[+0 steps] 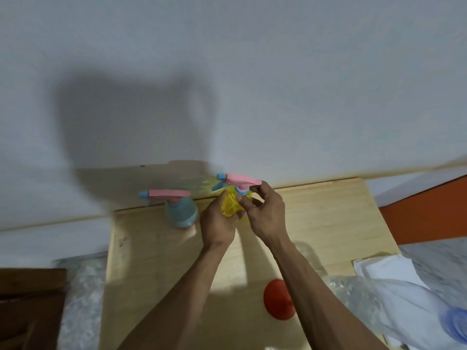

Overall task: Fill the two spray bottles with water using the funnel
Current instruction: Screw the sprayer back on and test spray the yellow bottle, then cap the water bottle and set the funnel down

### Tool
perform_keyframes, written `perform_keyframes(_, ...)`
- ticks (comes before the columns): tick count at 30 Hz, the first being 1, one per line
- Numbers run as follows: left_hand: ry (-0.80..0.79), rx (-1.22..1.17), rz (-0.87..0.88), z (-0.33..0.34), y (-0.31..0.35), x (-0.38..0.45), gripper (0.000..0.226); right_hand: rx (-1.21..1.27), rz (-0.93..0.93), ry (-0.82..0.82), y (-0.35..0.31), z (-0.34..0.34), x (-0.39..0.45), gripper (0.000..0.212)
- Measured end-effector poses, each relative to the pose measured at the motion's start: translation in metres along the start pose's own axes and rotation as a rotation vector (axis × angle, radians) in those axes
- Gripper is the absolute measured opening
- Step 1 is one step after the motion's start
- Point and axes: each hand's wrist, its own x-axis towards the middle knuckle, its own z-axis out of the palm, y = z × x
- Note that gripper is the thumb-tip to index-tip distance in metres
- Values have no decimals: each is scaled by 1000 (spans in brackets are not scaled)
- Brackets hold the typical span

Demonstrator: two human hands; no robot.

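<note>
A yellow spray bottle [231, 203] with a pink and blue spray head [240, 180] is at the back of the wooden board [316, 218]. My left hand [217, 223] grips its yellow body from the left. My right hand [265, 213] pinches the collar and rear of the pink spray head. A blue spray bottle [180, 213] with its own pink head stands to the left, untouched. A red funnel [278, 301] lies on the board near my right forearm.
A large clear water bottle with a blue cap [404, 304] lies at the lower right. White cloth or paper [384, 269] sits behind it. A dark wooden piece [30, 306] is at the lower left. The wall rises right behind the board.
</note>
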Motion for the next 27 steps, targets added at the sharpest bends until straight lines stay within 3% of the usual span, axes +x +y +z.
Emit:
perform_keyframes(8, -57, 56, -102, -1, -10, -5, 75, -19, 72, -1, -3, -18, -20, 55)
perform_keyframes(17, 37, 25, -174, -15, -4, -55, 68, -3, 22, 31, -5, -50, -69, 40)
perform_keyframes(27, 223, 54, -156, -15, 30, -177, 54, 101, -97, -167, 11, -124, -176, 33)
